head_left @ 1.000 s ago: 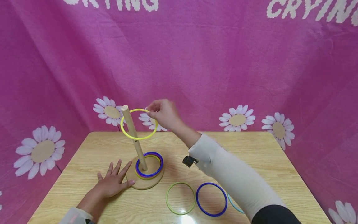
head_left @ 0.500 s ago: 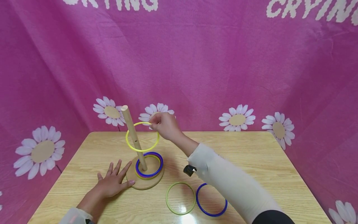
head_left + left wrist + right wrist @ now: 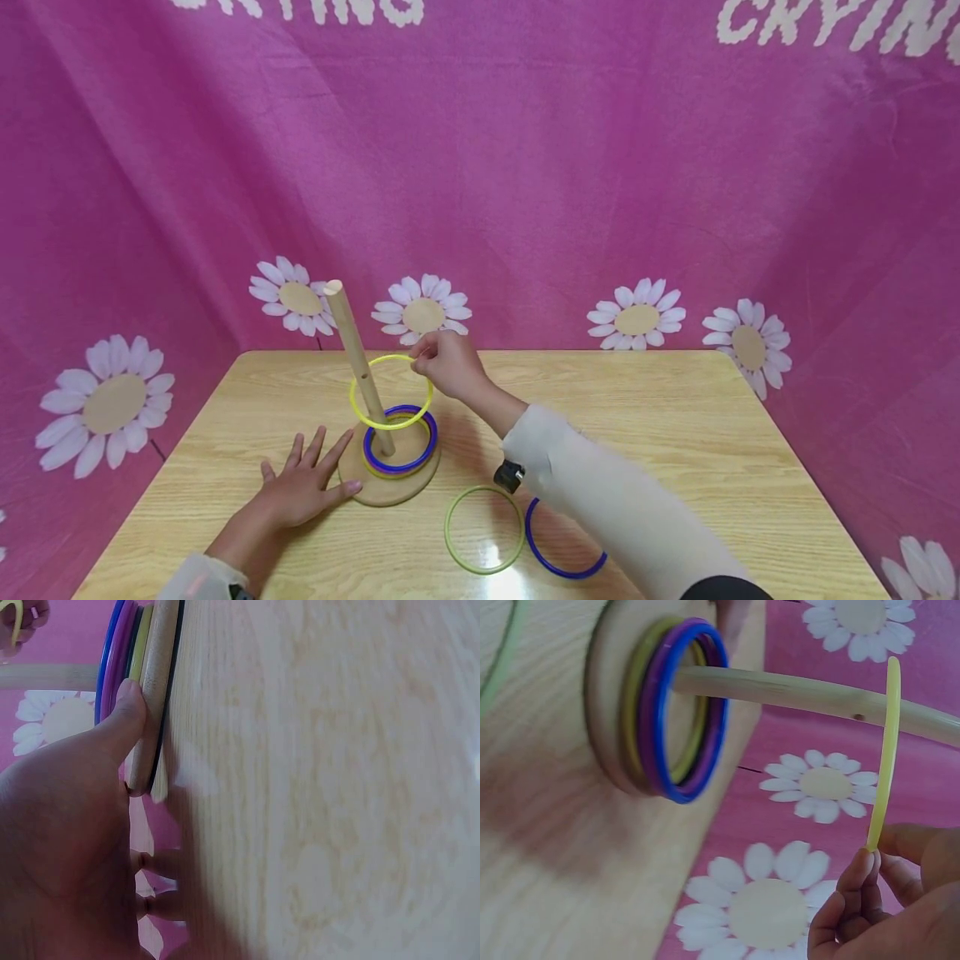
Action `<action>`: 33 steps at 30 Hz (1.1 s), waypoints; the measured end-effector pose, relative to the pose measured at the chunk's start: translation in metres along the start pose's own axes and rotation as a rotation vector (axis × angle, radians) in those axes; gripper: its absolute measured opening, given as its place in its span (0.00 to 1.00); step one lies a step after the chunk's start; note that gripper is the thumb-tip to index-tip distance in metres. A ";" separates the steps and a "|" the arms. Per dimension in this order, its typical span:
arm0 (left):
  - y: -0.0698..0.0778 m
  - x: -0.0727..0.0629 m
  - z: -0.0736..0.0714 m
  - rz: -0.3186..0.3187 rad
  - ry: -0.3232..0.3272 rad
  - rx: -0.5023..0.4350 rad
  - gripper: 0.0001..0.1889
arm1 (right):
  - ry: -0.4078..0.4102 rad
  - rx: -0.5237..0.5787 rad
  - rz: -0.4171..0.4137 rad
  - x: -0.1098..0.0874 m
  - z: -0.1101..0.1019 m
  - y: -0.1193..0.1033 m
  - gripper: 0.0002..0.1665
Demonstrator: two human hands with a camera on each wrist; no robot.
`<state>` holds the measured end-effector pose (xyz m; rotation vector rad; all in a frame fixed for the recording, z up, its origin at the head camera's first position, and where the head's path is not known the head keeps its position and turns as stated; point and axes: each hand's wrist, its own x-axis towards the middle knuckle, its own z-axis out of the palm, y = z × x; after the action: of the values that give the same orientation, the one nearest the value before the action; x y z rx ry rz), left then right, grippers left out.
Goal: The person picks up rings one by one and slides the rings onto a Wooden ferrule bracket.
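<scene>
A wooden peg point(image 3: 347, 321) rises, slightly tilted in the head view, from a round wooden base point(image 3: 381, 497). Stacked around its foot are a blue ring point(image 3: 659, 727), a purple ring point(image 3: 646, 712) and a yellowish ring point(image 3: 631, 712). My right hand point(image 3: 453, 367) pinches the edge of a bright yellow ring point(image 3: 887, 754) between thumb and fingers. That ring encircles the peg above the stack, touching nothing below. My left hand point(image 3: 300, 487) lies on the table with fingers spread; its thumb point(image 3: 129, 712) rests against the rim of the base.
Flat on the wooden table point(image 3: 637, 400) lie a light green ring point(image 3: 447, 527) and a blue ring point(image 3: 573, 576), the latter partly hidden by my right sleeve point(image 3: 600, 492). A pink curtain point(image 3: 510, 183) with daisies hangs behind and at both sides.
My right hand has lowered the yellow ring along the peg, from near its top to a little above the stack. My left hand has stayed in place.
</scene>
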<state>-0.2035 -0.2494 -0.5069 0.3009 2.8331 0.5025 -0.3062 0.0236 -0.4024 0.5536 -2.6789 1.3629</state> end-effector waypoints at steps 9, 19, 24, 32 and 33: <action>0.001 0.000 -0.002 0.001 0.002 -0.004 0.48 | -0.004 -0.041 0.072 -0.008 0.020 0.023 0.04; 0.000 0.000 0.000 0.001 0.005 -0.011 0.48 | -0.043 -0.086 0.155 -0.018 0.040 0.046 0.03; -0.002 0.001 0.001 0.006 0.010 -0.015 0.48 | -0.033 -0.096 0.164 -0.021 0.046 0.050 0.04; -0.002 0.000 0.001 0.015 0.023 -0.010 0.47 | -0.033 -0.098 0.195 -0.026 0.050 0.051 0.05; -0.002 0.000 0.001 0.015 0.021 -0.011 0.47 | -0.032 -0.100 0.199 -0.026 0.051 0.052 0.05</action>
<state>-0.2036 -0.2508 -0.5086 0.3164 2.8492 0.5273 -0.2961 0.0183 -0.4788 0.3094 -2.8744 1.2634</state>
